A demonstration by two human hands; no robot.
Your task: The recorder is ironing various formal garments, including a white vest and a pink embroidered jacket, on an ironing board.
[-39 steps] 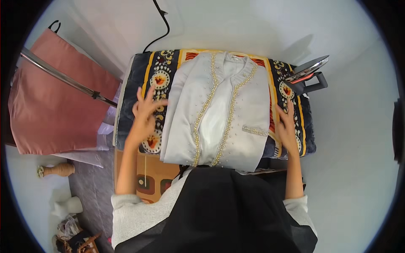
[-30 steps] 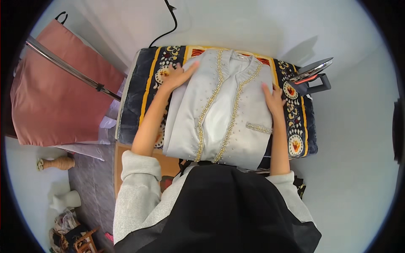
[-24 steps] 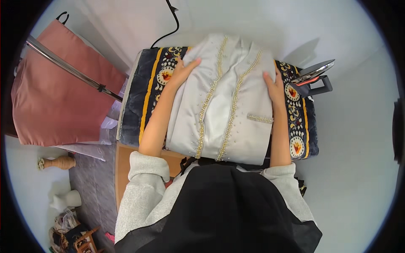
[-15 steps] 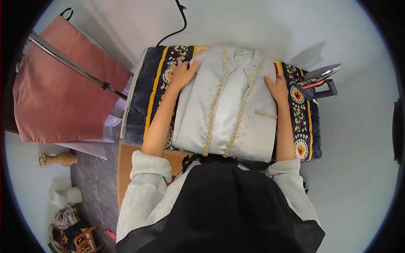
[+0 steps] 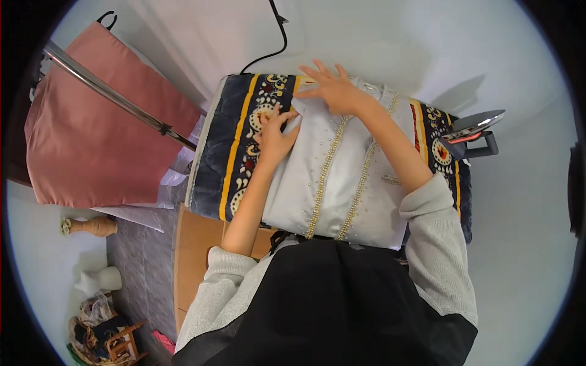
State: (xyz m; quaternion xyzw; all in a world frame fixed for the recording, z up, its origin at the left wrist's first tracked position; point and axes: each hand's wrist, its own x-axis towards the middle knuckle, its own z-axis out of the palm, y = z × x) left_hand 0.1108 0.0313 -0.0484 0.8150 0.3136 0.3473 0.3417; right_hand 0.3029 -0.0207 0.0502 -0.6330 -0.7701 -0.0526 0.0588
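Fingers [image 5: 311,74] fanned wide above a beaded jacket

From where I stand, the right hand [image 5: 332,91] reaches across to the jacket's upper left, its fingers open and spread; whether they touch the cloth, I cannot tell. Its forearm passes over the jacket's front. The left hand [image 5: 276,139] is just beside the jacket's left edge, fingers loosely bent, thumb toward the cloth, and I cannot tell whether anything is pinched there.

The pale silver jacket [image 5: 300,174] lies front up on a dark patterned blanket [image 5: 231,146], collar away from the person and hem close to the black cloth [image 5: 323,293] the person wears. Gold beading runs down both front edges, with small beads scattered alongside.

Over at the blanket's right edge I see a grey iron [image 5: 475,129], well apart from both hands. Off to the left, beside a metal rail [image 5: 104,87], hangs a pink garment [image 5: 116,137]
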